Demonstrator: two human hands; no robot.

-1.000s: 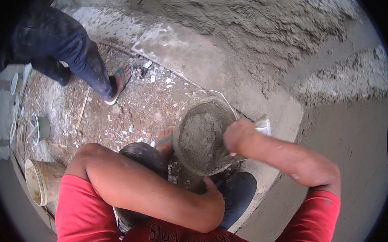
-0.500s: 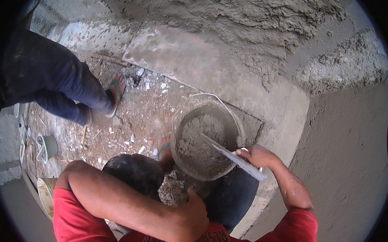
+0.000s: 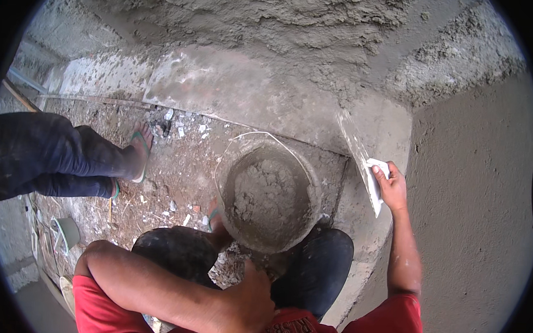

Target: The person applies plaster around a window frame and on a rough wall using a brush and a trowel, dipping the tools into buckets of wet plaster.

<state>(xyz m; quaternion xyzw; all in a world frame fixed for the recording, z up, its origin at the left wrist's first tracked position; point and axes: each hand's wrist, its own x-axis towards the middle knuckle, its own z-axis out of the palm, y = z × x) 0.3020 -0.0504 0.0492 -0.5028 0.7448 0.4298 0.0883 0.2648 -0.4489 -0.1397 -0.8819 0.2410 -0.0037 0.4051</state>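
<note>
My right hand (image 3: 391, 188) grips the white handle of a plastering trowel (image 3: 360, 153). The trowel's long flat blade stands tilted near the base of the wall, right of the bucket. Between my knees sits a round bucket (image 3: 314, 207) with a thin wire handle raised over its far rim. Grey wet mortar (image 3: 265, 190) lies lumpy inside it. My left hand (image 3: 253, 297) is held closed before my body, close to my right knee. Its fingers are mostly hidden, so what they hold cannot be made out.
A rough mortar-covered wall (image 3: 255, 23) rises ahead, above a concrete ledge (image 3: 222, 81). Smoother grey plaster (image 3: 466, 223) covers the right side. Another person's legs (image 3: 59, 154) stand at left on rubble-strewn ground (image 3: 158, 188). A small container (image 3: 68, 232) lies further left.
My right hand has carried the trowel from over the bucket up and right toward the wall base. My view has shifted slightly. The other person's legs appear lower and further left.
</note>
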